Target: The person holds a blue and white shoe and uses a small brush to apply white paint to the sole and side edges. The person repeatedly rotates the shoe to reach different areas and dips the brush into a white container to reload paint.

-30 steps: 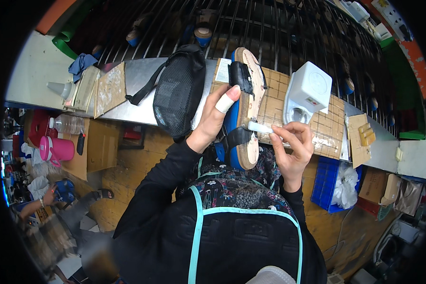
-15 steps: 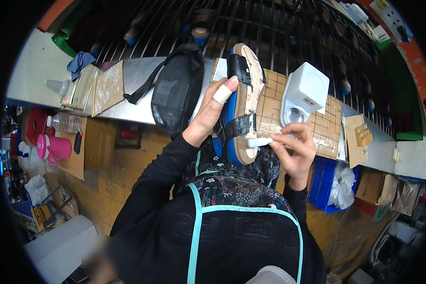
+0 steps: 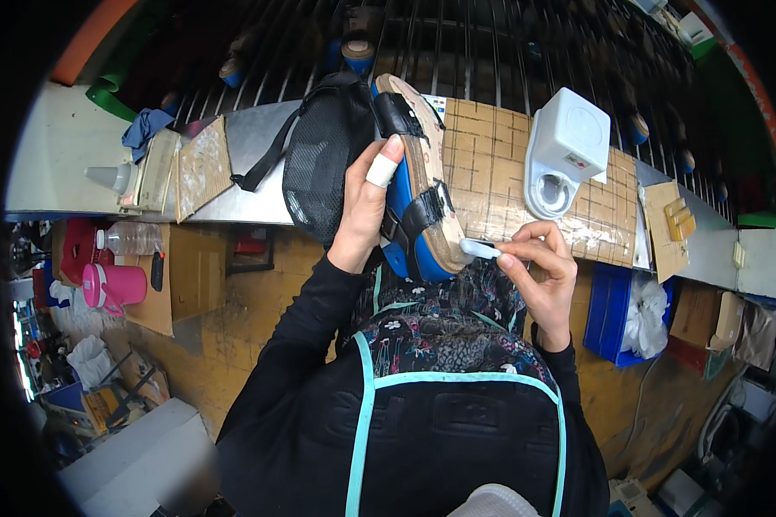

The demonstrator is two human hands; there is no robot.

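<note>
A sandal [image 3: 416, 172] with black straps, a cork-coloured edge, a pale printed footbed and a blue sole stands tilted in front of me. My left hand [image 3: 366, 202] is closed round its left side, the wrapped thumb against the edge by the straps. Between the thumb and fingers of my right hand [image 3: 539, 271] is a small pale brush-like tool [image 3: 478, 250], whose rounded tip is at the heel end of the sandal. I cannot tell what the tip is made of. Beyond that hand stands a white dispenser [image 3: 573, 138] with a round cup at its front.
Cardboard [image 3: 483, 164] covers part of the metal bench under the dispenser. A black mesh bag [image 3: 328, 164] lies left of the sandal. Behind run the bars of a rack [image 3: 474, 52] carrying more blue-soled pieces. A blue crate [image 3: 608, 314] with plastic bags sits below at right.
The sandal and my left hand have shifted left in the picture. The tool's tip has turned and now sits at the heel's edge. The view has also moved somewhat.
</note>
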